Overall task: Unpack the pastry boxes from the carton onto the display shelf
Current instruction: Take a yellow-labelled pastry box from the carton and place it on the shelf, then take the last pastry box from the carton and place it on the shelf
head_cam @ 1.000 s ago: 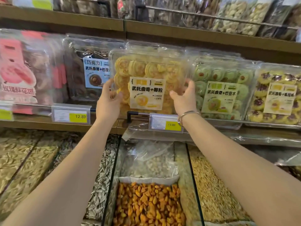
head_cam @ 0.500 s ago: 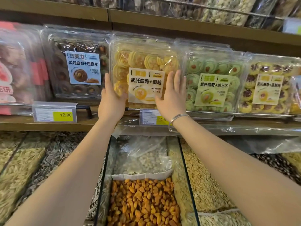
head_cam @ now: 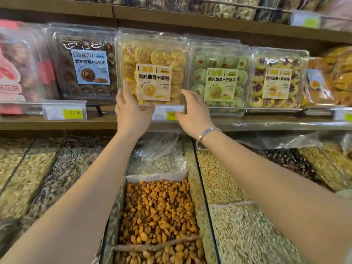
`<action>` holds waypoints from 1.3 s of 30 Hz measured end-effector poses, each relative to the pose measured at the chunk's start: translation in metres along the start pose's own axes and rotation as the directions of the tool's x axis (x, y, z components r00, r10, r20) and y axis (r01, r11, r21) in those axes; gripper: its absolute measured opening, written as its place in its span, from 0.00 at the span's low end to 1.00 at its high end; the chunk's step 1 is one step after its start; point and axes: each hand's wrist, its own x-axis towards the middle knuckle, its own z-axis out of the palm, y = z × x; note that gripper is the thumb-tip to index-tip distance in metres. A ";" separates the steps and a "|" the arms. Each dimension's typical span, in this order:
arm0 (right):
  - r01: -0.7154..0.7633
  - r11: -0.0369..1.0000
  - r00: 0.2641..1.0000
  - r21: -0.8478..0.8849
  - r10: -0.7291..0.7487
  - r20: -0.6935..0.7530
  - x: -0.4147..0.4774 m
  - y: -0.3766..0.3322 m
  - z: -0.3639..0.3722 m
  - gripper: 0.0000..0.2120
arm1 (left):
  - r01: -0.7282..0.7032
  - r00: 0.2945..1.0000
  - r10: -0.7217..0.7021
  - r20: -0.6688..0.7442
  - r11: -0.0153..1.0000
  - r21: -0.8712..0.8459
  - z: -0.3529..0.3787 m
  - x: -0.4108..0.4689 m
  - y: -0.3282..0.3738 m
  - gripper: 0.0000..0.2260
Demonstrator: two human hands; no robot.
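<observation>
A clear pastry box of yellow swirl cookies [head_cam: 152, 60] with a cream label stands upright on the wooden display shelf [head_cam: 57, 124], behind the front rail. My left hand [head_cam: 131, 111] lies against its lower left corner, fingers spread up the front and thumb under the bottom edge. My right hand [head_cam: 192, 113] sits at the lower right corner, thumb touching the box and fingers curled by the price tag [head_cam: 167, 114]. The shelf bears the box's weight. No carton is in view.
Beside it stand a chocolate cookie box [head_cam: 85, 65] on the left, and a green cookie box [head_cam: 219, 77] and a jam cookie box [head_cam: 276, 79] on the right. Open bins of almonds [head_cam: 158, 210] and seeds [head_cam: 219, 178] lie below my arms. An upper shelf [head_cam: 209, 23] overhangs.
My hands went from gripping the yellow box's sides, to pressing flat on its front, to sliding down to its bottom corners. The box has settled back upright on the shelf.
</observation>
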 end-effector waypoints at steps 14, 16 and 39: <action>-0.124 0.960 0.933 0.252 0.026 0.359 -0.248 0.083 0.012 0.15 | 0.192 0.943 -0.200 0.265 0.980 0.058 0.045 -0.259 -0.014 0.25; -0.151 0.951 0.926 0.269 0.041 0.376 -0.291 0.104 0.011 0.14 | 0.236 0.926 -0.243 0.289 0.970 0.061 0.058 -0.307 -0.014 0.24; -0.416 0.903 0.510 0.107 0.135 0.849 -0.598 0.102 0.116 0.14 | 0.812 0.580 -0.799 0.155 0.582 -0.039 -0.021 -0.614 -0.169 0.12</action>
